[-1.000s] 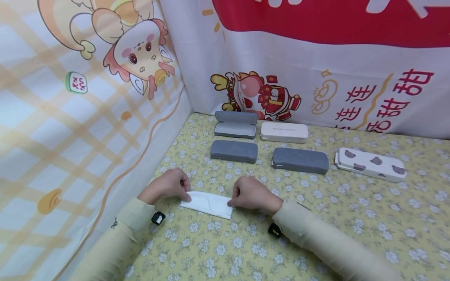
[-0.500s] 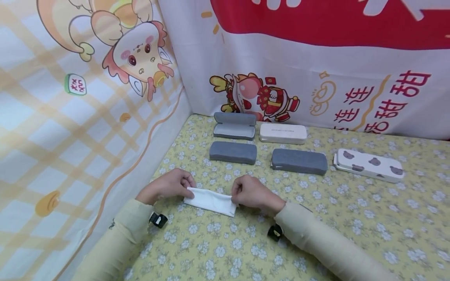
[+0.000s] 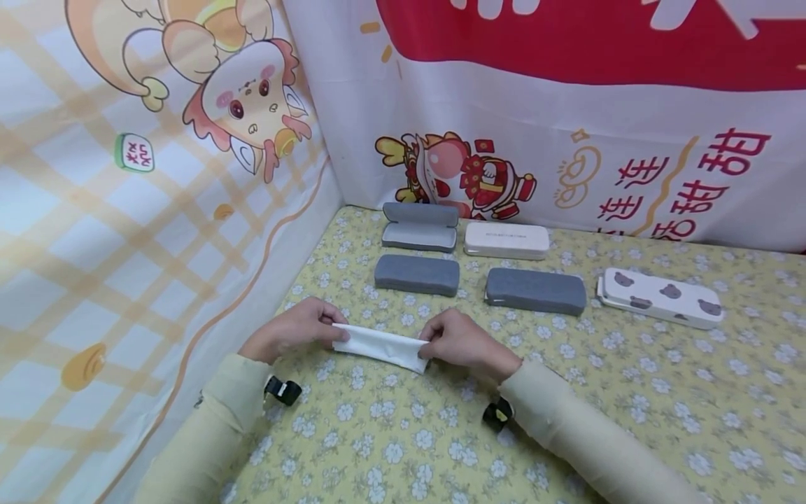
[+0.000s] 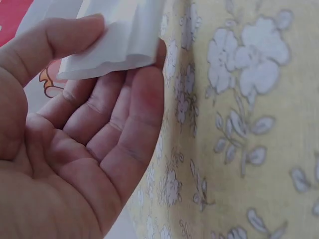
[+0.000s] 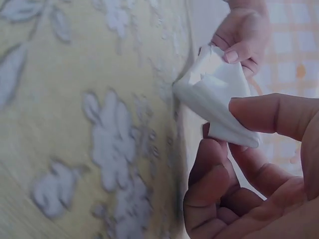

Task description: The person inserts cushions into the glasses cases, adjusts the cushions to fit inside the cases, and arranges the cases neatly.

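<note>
A narrow strip of folded white cloth [image 3: 384,346] stretches between both hands, tilted up over the table. My left hand [image 3: 301,327] pinches its left end, thumb on the near face and fingers behind. In the left wrist view, the thumb [image 4: 75,35] presses on the cloth [image 4: 117,37], whose end shows loose layered folds. The right end is pinched by my right hand [image 3: 462,343]. The right wrist view has that thumb [image 5: 274,113] on one face of the cloth [image 5: 217,94] and fingers under it, with the left hand [image 5: 246,40] at the far end.
Beyond the hands lie an open grey glasses case [image 3: 420,227], a white case [image 3: 506,240], two shut grey cases [image 3: 417,274] [image 3: 535,290] and a white bear-print case [image 3: 661,297]. A floral cloth [image 3: 403,448] covers the table; printed fabric walls [image 3: 189,245] stand left and behind.
Both hands have lifted the folded cloth from lying nearly flat on the table and moved it slightly away from the body, tilting it up. The cases have stayed put.
</note>
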`<state>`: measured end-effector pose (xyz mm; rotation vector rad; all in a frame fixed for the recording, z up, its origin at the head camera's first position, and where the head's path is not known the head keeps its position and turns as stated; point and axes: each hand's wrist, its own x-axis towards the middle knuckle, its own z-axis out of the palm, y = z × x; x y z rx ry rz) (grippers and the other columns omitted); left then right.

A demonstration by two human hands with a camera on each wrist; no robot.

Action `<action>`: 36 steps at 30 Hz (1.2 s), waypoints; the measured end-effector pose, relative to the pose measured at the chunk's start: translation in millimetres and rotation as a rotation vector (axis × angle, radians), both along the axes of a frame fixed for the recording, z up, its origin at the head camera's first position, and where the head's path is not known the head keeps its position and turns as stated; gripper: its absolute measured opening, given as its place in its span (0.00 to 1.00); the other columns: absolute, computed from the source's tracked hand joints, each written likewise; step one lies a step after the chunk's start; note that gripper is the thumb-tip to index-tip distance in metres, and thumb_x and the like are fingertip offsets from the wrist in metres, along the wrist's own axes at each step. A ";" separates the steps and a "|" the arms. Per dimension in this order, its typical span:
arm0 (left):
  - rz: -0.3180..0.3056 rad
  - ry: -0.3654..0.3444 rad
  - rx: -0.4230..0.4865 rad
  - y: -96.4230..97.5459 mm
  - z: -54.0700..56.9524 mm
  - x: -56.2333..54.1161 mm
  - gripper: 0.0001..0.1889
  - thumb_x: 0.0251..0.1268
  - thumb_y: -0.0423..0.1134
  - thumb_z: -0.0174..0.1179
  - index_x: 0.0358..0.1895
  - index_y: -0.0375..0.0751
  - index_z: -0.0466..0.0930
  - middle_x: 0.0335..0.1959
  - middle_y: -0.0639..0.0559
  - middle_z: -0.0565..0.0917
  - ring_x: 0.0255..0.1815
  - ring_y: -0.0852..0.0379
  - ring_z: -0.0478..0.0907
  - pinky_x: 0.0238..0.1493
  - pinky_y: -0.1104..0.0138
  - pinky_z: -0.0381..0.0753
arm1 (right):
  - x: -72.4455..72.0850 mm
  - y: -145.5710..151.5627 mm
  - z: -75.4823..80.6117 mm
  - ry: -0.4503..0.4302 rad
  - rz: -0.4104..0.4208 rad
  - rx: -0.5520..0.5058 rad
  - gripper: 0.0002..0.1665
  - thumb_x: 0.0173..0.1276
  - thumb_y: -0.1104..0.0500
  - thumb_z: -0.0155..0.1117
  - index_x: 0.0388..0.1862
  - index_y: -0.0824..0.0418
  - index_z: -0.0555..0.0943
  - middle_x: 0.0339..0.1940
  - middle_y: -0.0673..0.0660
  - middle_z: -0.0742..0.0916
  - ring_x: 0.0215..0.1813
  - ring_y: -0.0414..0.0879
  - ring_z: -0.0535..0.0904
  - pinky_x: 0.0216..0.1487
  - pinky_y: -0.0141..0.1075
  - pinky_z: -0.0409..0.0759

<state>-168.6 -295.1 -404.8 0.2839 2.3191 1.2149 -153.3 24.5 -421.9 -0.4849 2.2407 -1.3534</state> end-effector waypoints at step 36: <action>0.235 0.050 0.189 34.6 32.8 -53.4 0.15 0.68 0.36 0.68 0.49 0.26 0.84 0.52 0.37 0.82 0.38 0.49 0.84 0.49 0.47 0.82 | -50.9 33.2 40.3 -0.007 -0.202 -0.109 0.06 0.67 0.62 0.64 0.35 0.64 0.85 0.37 0.59 0.85 0.39 0.64 0.76 0.39 0.52 0.77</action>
